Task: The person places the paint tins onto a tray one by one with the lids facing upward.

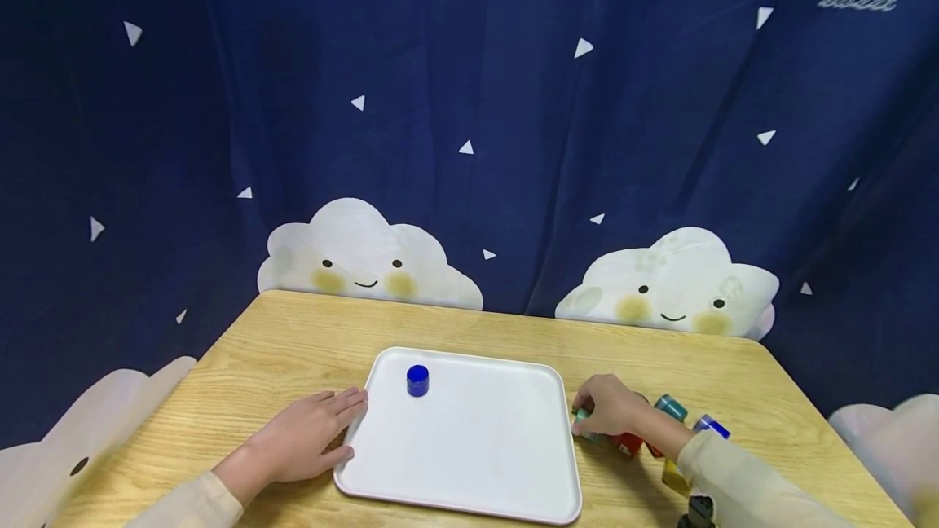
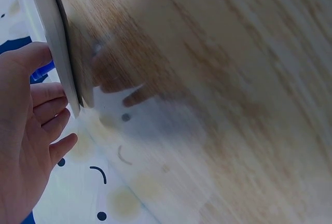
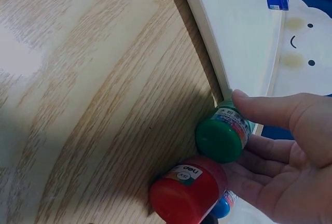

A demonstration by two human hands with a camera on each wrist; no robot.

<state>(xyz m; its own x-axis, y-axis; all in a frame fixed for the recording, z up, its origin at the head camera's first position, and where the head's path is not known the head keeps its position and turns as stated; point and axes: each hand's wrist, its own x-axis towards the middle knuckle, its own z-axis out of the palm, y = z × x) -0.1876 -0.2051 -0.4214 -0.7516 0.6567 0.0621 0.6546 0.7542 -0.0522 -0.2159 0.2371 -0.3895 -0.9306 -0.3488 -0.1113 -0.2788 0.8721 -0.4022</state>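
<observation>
A shallow white tray (image 1: 469, 446) lies on the wooden table, with a small blue paint bottle (image 1: 418, 381) upright near its far left corner. My left hand (image 1: 311, 434) rests against the tray's left rim with its fingers extended; in the left wrist view, the thumb and fingers touch that edge. Beside the tray's right edge, my right hand (image 1: 612, 407) pinches a green paint bottle (image 3: 223, 133) between thumb and fingers. A red paint bottle (image 3: 187, 190) lies right next to it, near the fingers. Part of the green bottle is hidden by the hand in the head view.
To the right, around my right forearm, are a teal-capped bottle (image 1: 671, 407), a blue one (image 1: 711, 426), a yellow one (image 1: 673, 477) and a black one (image 1: 698, 512). A dark blue curtain (image 1: 469, 104) with clouds hangs behind the table (image 1: 308, 332).
</observation>
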